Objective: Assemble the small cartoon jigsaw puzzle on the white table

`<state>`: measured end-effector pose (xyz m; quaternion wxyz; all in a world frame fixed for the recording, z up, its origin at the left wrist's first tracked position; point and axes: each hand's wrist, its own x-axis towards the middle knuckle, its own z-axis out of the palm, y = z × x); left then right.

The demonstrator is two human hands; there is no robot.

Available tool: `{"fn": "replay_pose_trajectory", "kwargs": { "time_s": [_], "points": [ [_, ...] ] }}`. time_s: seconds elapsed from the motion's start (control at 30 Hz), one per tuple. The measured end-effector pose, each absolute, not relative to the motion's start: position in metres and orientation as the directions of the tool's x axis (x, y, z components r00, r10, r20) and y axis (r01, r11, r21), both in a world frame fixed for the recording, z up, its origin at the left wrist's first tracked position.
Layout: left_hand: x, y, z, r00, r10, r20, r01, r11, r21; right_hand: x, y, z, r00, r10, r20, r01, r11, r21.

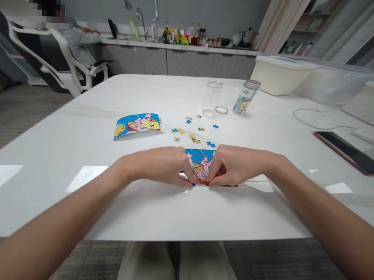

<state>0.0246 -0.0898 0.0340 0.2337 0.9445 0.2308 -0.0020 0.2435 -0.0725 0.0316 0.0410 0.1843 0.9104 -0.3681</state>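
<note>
A partly joined jigsaw puzzle [201, 157] lies on the white table near its front edge. At its lower left edge is my left hand [169, 166], thumb and fingers closed on something I cannot make out. My right hand [235, 165] covers the right part of the puzzle, its fingertips pinched at the lower edge close to the left fingertips. Several loose puzzle pieces [191, 137] are scattered just beyond the puzzle. A curled picture sheet [139, 125] with the same cartoon design rests to the left, touched by neither hand.
Beyond the pieces stand a clear open jar [211, 95], a lid [221, 110] and a printed canister [246, 97]. A phone [349, 152], a cable and pale bins [283, 74] are at the right. A person [82, 42] sits at the far left.
</note>
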Motion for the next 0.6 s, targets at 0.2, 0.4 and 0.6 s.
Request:
{"fn": "replay_pose_trajectory", "kwargs": {
  "time_s": [0.2,0.4,0.6],
  "points": [
    [0.025,-0.089,0.031,0.893,0.438,-0.102,0.431,-0.769,0.473,0.242,-0.074,0.033,-0.907,0.343,-0.244,0.415,0.635,-0.652],
    [0.026,-0.090,0.032,0.883,0.459,-0.100,0.455,-0.783,0.425,0.243,-0.074,0.034,-0.899,0.370,-0.235,0.431,0.653,-0.623],
    [0.011,-0.076,0.034,0.783,0.621,-0.010,0.617,-0.776,0.129,0.246,-0.065,0.035,-0.788,0.613,0.057,0.497,0.689,-0.527]
  ]
}}
